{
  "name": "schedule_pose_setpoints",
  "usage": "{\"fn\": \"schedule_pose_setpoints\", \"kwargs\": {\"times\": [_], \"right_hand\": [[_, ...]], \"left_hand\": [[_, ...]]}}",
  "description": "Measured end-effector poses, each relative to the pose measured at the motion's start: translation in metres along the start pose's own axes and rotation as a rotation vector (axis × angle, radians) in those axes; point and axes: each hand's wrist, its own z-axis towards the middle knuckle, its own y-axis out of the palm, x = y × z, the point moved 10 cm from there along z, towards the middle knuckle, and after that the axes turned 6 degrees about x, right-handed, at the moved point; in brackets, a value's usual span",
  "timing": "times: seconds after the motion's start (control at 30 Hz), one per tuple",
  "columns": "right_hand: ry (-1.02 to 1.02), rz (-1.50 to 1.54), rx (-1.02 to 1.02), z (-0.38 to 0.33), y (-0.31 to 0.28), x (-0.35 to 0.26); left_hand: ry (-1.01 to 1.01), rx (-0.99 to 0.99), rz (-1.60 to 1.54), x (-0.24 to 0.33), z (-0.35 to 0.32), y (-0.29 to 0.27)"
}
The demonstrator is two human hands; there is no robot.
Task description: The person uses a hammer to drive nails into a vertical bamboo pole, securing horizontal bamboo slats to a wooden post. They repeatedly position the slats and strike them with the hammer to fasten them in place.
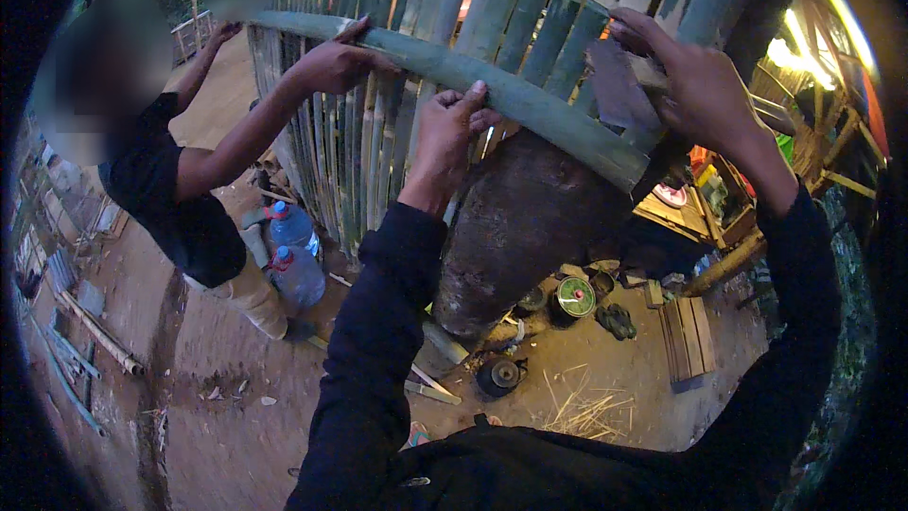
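Observation:
A long split-bamboo strip (pixel 511 95) lies crosswise over a wall of upright bamboo slats (pixel 492 14). My left hand (pixel 445 139) grips its lower edge, thumb on the front face. Above the strip's right end, my right hand (pixel 695 85) is closed on a dark, flat, wood-like block (pixel 619 85), whose exact kind I cannot make out. Farther left, a co-worker in a dark shirt (pixel 180 199) holds the same strip, one hand (pixel 340 61) on its middle part and the other (pixel 225 33) at its far end.
A thick dark trunk (pixel 530 218) stands right below the strip. Large clear water bottles (pixel 298 274) sit by the wall's foot. On the dirt ground are a dark kettle (pixel 501 376), a green-topped pot (pixel 575 296), straw (pixel 586 412) and wooden boards (pixel 688 339). Bamboo poles (pixel 99 331) lie far left.

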Motion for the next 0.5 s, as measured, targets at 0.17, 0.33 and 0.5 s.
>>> {"fn": "schedule_pose_setpoints", "kwargs": {"times": [0.17,0.33,0.5], "right_hand": [[-0.020,0.144,0.076,-0.003,-0.006,-0.003],[-0.021,0.180,0.078,-0.005,-0.008,-0.005],[0.019,0.173,0.062,-0.002,0.000,0.003]], "left_hand": [[0.019,0.011,0.014,0.004,-0.004,0.005],[-0.003,-0.010,0.042,-0.002,-0.002,0.001],[-0.024,-0.031,0.189,-0.007,0.014,-0.008]]}}
